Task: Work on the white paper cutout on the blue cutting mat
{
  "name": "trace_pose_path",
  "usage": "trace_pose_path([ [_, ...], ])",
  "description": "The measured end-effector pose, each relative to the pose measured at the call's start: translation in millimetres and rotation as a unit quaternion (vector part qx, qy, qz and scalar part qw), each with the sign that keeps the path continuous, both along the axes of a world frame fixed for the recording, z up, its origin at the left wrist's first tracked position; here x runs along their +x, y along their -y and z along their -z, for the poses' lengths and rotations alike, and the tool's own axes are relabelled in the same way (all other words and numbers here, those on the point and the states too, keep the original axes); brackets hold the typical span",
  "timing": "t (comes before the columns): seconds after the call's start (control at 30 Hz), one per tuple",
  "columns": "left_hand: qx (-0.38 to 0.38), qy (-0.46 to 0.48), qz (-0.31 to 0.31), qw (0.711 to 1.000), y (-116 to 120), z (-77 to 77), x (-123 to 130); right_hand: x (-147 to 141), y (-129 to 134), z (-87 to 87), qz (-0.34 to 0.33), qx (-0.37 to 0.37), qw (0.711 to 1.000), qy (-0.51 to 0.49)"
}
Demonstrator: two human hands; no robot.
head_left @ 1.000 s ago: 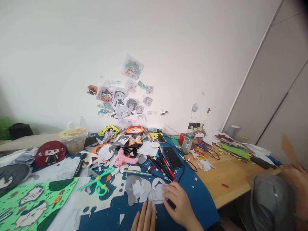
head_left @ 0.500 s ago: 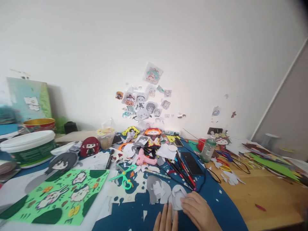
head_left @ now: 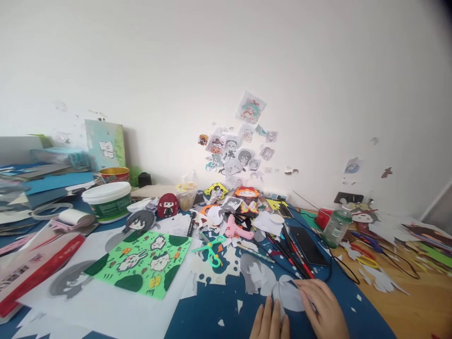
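A grey-and-white paper cutout (head_left: 290, 295) lies on the blue mat (head_left: 212, 310) near the front of the desk. My left hand (head_left: 270, 321) rests flat at its lower left edge, fingers stretched out. At its right edge my right hand (head_left: 324, 308) has thumb and forefinger pinched on the paper; part of the cutout is hidden beneath the fingers. Touching its left side is another grey paper cutout (head_left: 259, 275) of a long-haired head. Green scissors (head_left: 212, 249) lie open further left, and a pen (head_left: 256, 253) sits just behind the cutouts.
A pink glue gun (head_left: 238, 229), black and red pens (head_left: 294, 254) and a dark phone (head_left: 308, 246) lie behind my hands. A glass bottle (head_left: 337, 228) stands right, with a black cable running past it. At left are a green drawn sheet (head_left: 144, 263) and a white-lidded tub (head_left: 108, 202).
The view has swung left, so everything appears further right and more of the left desk shows. My right thumb and forefinger have drawn together at the cutout's edge; my left hand stays flat.
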State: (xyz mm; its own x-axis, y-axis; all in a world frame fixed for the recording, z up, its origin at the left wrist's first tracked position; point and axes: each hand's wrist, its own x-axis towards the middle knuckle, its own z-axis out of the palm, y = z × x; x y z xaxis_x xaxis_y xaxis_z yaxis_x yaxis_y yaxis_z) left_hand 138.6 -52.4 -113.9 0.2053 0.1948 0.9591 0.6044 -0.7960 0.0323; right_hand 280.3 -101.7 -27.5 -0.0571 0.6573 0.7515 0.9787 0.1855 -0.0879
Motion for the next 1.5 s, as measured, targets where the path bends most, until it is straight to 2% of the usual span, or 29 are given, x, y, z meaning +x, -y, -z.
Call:
trace_pose_path([
  [0.1, -0.03, -0.11, 0.028, 0.993, 0.2, -14.3, -20.2, -8.0, -2.3, -5.6, 0.036, 0.024, 0.998, -0.041],
  [0.17, -0.027, -0.225, 0.054, 0.973, 0.8, -27.1, -31.6, -13.3, -4.2, -8.3, 0.08, 0.044, 0.991, -0.096],
  [0.23, -0.038, -0.258, 0.058, 0.964, 1.7, -37.9, -38.3, -17.6, -6.4, -10.5, 0.133, 0.052, 0.975, -0.171],
  [0.3, -0.055, -0.255, 0.071, 0.963, 2.5, -44.7, -42.5, -21.7, -8.5, -13.2, 0.173, 0.042, 0.954, -0.24],
  [0.4, -0.1, -0.235, 0.128, 0.958, 2.3, -49.5, -54.0, -32.4, -12.5, -19.0, 0.184, 0.034, 0.934, -0.305],
  [0.47, -0.163, -0.198, 0.171, 0.951, 0.7, -53.4, -68.1, -45.5, -16.1, -23.2, 0.159, 0.042, 0.923, -0.349],
  [0.53, -0.269, -0.119, 0.198, 0.935, -1.8, -61.5, -84.2, -63.5, -20.5, -26.8, 0.093, 0.034, 0.906, -0.412],
  [0.57, -0.334, -0.079, 0.212, 0.915, -3.2, -67.7, -91.5, -73.8, -22.8, -28.2, 0.065, 0.021, 0.892, -0.446],
  [0.6, -0.397, -0.053, 0.247, 0.882, -4.6, -75.1, -97.8, -84.5, -25.0, -29.3, 0.042, 0.002, 0.878, -0.476],
  [0.67, -0.514, 0.02, 0.301, 0.803, -6.8, -91.4, -106.4, -105.5, -28.7, -30.4, 0.003, -0.026, 0.857, -0.515],
  [0.7, -0.561, 0.044, 0.322, 0.762, -7.8, -99.2, -109.1, -115.2, -30.1, -30.4, -0.015, -0.033, 0.852, -0.523],
  [0.77, -0.623, 0.103, 0.323, 0.705, -9.7, -111.9, -112.9, -131.4, -32.2, -29.1, -0.047, -0.034, 0.856, -0.514],
  [0.87, -0.653, 0.182, 0.304, 0.67, -14.2, -122.4, -121.5, -147.0, -33.9, -26.6, -0.099, -0.038, 0.87, -0.482],
  [0.97, -0.667, 0.208, 0.301, 0.649, -20.4, -126.8, -135.9, -153.1, -34.4, -27.7, -0.132, -0.062, 0.872, -0.467],
  [1.0, -0.674, 0.211, 0.302, 0.641, -22.6, -127.2, -141.1, -153.8, -34.1, -29.6, -0.13, -0.059, 0.881, -0.452],
  [1.07, -0.684, 0.223, 0.306, 0.623, -26.9, -126.7, -150.5, -154.9, -32.7, -35.6, -0.114, -0.02, 0.919, -0.378],
  [1.1, -0.693, 0.23, 0.315, 0.606, -28.8, -125.9, -154.5, -155.8, -31.7, -39.2, -0.112, 0.016, 0.942, -0.317],
  [1.17, -0.731, 0.243, 0.346, 0.536, -32.0, -124.7, -161.0, -159.5, -30.0, -45.7, -0.123, 0.104, 0.972, -0.171],
  [1.23, -0.756, 0.265, 0.377, 0.465, -33.5, -126.0, -166.1, -166.0, -29.8, -48.9, -0.132, 0.177, 0.974, -0.047],
  [1.27, -0.758, 0.272, 0.383, 0.453, -33.8, -127.8, -168.5, -169.7, -30.5, -48.7, -0.126, 0.208, 0.97, -0.009],
  [1.3, -0.753, 0.273, 0.378, 0.465, -33.9, -130.0, -170.8, -173.2, -31.6, -47.2, -0.116, 0.231, 0.966, 0.012],
  [1.4, -0.714, 0.234, 0.323, 0.575, -36.6, -134.7, -178.6, -178.4, -35.9, -36.5, -0.093, 0.256, 0.962, 0.01],
  [1.43, -0.707, 0.215, 0.299, 0.604, -39.2, -133.8, -181.7, -177.6, -36.8, -31.8, -0.093, 0.247, 0.965, 0.003],
  [1.5, -0.7, 0.185, 0.255, 0.641, -47.4, -127.1, -188.7, -172.8, -37.0, -22.4, -0.095, 0.208, 0.973, -0.004],
])
